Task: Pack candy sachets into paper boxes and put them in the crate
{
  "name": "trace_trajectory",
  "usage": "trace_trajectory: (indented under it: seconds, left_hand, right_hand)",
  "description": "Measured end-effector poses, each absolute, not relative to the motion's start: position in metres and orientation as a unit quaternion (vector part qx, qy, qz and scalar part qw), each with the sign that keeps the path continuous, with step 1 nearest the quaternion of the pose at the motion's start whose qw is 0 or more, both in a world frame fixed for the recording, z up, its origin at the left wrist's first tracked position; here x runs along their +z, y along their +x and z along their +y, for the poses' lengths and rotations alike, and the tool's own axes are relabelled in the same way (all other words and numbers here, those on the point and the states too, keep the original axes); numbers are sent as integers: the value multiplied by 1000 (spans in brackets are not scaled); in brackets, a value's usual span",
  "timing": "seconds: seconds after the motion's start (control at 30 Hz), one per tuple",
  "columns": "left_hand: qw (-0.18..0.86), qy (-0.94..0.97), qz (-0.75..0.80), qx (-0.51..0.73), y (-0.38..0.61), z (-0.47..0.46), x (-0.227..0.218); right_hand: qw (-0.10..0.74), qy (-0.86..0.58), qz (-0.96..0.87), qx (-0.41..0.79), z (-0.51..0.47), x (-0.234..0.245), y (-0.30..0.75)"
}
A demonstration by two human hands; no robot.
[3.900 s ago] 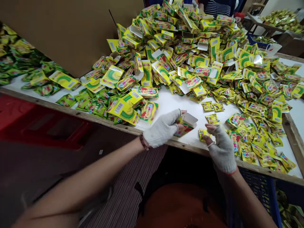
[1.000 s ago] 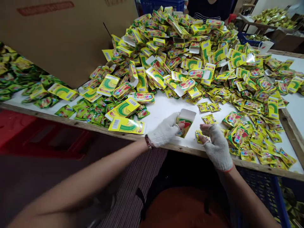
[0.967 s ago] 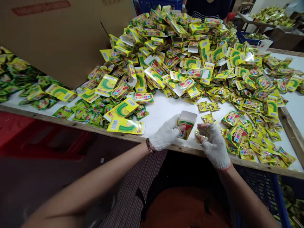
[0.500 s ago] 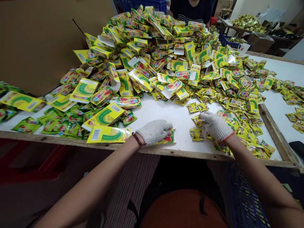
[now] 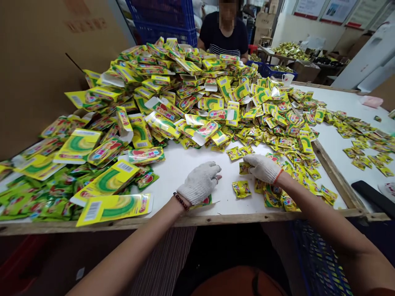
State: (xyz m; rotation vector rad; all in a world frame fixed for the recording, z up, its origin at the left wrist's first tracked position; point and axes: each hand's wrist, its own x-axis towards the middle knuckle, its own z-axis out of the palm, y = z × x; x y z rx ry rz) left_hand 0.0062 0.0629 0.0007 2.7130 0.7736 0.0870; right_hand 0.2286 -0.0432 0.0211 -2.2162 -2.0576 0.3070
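My left hand point(image 5: 200, 183), in a white knitted glove with bare fingertips, hovers palm down over the white tabletop, fingers loosely stretched to the right. Under its palm a green and red flat packet or box point(image 5: 207, 201) shows only in part. My right hand point(image 5: 263, 168), gloved likewise, has its fingertips closed on a small yellow packet point(image 5: 243, 167). Nearer me lies another small yellow packet point(image 5: 241, 189), and a pair point(image 5: 240, 153) rests just beyond. More yellow packets point(image 5: 308, 176) are spread under and right of that hand.
A large heap of yellow-green cardboard boxes point(image 5: 188, 102) fills the table's far side. Green packets point(image 5: 55, 205) and flattened boxes point(image 5: 114, 207) lie left. A wooden rail point(image 5: 336, 176) divides the table at right. A person point(image 5: 226, 33) sits behind the heap, near blue crates point(image 5: 163, 20).
The view has tilted up and shifted right. My left hand has moved off the red-and-green picture and covers less of the table edge side. My right hand stays at the small yellow packet.
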Motion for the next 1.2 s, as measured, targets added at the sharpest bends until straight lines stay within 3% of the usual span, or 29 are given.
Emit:
trace_trajectory:
  seconds: [0.17,0.27,0.37,0.7,0.9,1.1,1.2]
  left_hand:
    - [104,935,331,74,28,96,-5]
    - [126,932,320,112,43,106,-10]
    - [165,936,290,115,53,104,-16]
    - [123,966,212,84,44,97,-25]
    - [121,967,209,80,45,101,-24]
    - [58,894,437,78,-19,96,8]
    - [37,828,558,-31,-65,95,20]
  right_hand:
    - [178,-710,-671,121,-58,30,219]
    - [219,-681,-687,128,-58,30,211]
    - [235,-625,-730,149,-57,31,212]
    - [249,-600,-747,143,-88,39,194]
    - [223,-581,-761,186,-105,7,143]
    - [236,-642,-697,215,-108,-23,132]
    - [250,-646,-682,233,-107,-21,133]
